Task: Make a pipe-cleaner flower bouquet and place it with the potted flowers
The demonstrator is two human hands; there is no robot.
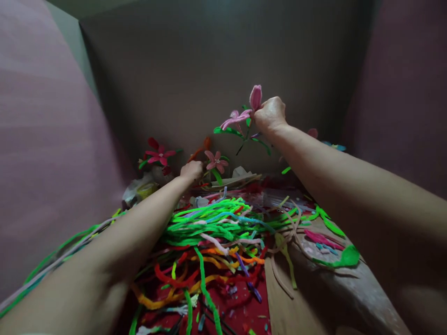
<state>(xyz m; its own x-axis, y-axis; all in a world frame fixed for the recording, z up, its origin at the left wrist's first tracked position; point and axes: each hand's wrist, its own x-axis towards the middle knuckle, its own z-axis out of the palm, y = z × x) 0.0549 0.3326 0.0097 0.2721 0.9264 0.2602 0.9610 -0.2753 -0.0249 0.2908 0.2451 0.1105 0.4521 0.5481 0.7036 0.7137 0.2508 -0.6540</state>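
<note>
My right hand (271, 113) is raised high, its fingers closed around a pink pipe-cleaner flower. A pink bud (256, 97) rises above the fist, and an open pink bloom (236, 119) with green leaves spreads to its left. Further down and to the left, my left hand (192, 171) is closed, its fingers turned away from view. Right beside it is a salmon-pink pipe-cleaner flower (216, 162); whether the fingers grip its stem I cannot tell. An orange fuzzy shape (207, 143) shows just behind that hand.
Below my arms lies a heap of green pipe cleaners (209, 223), with orange ones (209, 279) nearer me on a red surface (240, 307). A red-pink flower (161, 155) stands at back left. Pink cloth-like panels (52, 139) flank both sides. A clear plastic-covered area (352, 279) is at right.
</note>
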